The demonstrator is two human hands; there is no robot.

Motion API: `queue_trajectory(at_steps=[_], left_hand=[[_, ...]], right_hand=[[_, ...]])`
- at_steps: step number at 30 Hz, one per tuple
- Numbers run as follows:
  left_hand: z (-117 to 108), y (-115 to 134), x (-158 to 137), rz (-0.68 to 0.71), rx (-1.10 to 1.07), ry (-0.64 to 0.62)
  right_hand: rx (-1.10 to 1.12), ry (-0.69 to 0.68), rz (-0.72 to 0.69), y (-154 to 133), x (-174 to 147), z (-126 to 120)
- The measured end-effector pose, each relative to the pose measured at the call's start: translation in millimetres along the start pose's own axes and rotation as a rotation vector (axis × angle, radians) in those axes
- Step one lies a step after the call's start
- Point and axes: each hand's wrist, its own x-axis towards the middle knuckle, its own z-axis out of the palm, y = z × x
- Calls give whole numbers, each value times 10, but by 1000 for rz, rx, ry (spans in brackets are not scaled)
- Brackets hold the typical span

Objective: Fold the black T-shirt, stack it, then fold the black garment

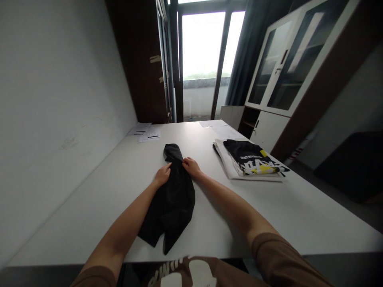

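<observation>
A black garment, by its two leg ends a pair of shorts (176,195), lies lengthwise on the white table with its leg ends toward me. Its far end is narrow and partly folded over. My left hand (163,173) is closed on the left edge of the cloth, a little below that far end. On the opposite edge, slightly farther away, the fingers of my right hand (191,166) pinch the fabric. Creases run through the cloth between both hands.
To the right, folded clothes (251,159) are stacked on the white table (104,223), a black printed one on top. Paper sheets (149,133) lie at the far left, with more papers (220,129) at the back. A wall (60,119) borders the left side.
</observation>
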Motion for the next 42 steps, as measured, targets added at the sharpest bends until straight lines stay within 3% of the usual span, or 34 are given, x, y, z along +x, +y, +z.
queue_trajectory(at_steps=[6,11,25,34,42], left_hand=[[15,-48,18,-59,-85,36],[61,-87,29,-79,-163,33],[44,-26,28,-68,-231,64],[29,-34,24,-69,-374,74],[50,42,22,-9,-575,17]], right_hand=[[105,-11,-45,25,13,8],[233,-79,30,-11,35,18],[840,-93,49,-134,43,158],[432,-22,60,-54,18,183],[256,-24,-24,-87,-10,146]])
